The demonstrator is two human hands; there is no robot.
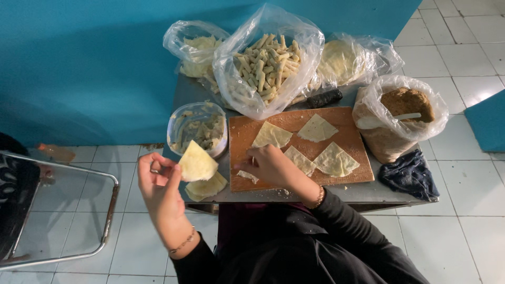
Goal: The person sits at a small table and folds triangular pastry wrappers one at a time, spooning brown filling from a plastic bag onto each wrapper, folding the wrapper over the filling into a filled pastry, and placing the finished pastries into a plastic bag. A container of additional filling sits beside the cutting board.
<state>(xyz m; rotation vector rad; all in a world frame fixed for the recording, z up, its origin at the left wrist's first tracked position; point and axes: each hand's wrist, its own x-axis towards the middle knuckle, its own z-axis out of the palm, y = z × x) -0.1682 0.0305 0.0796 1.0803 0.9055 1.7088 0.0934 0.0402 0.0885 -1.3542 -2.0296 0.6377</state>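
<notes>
Four flat dough sheets [316, 128] lie unrolled on the board [353, 173]; many finished rolls [265, 62] fill a bag. Left hand [160, 184] pinches one sheet [196, 163] at the table's [357, 192] left edge, above a small stack [206, 187]. Right hand [271, 164], fingers curled, presses a scrap [247, 176] on the board. Nearby: filling tub [199, 128], crumb bag with spoon [402, 117], cloth [410, 174]. Nothing blocks reach.

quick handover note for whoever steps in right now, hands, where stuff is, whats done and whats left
Left hand: raised off the table edge, holding one pale dough sheet in its fingertips.
Right hand: resting on the wooden board, fingers closed near a small dough scrap; what it grips is unclear.
Laid out: four dough sheets on the board. More sheets stacked at the table's front edge.
Done: a clear bag of rolled sticks behind the board.
Left: flat sheets on the board, the stack, and brown filling in the bag on the right.
</notes>
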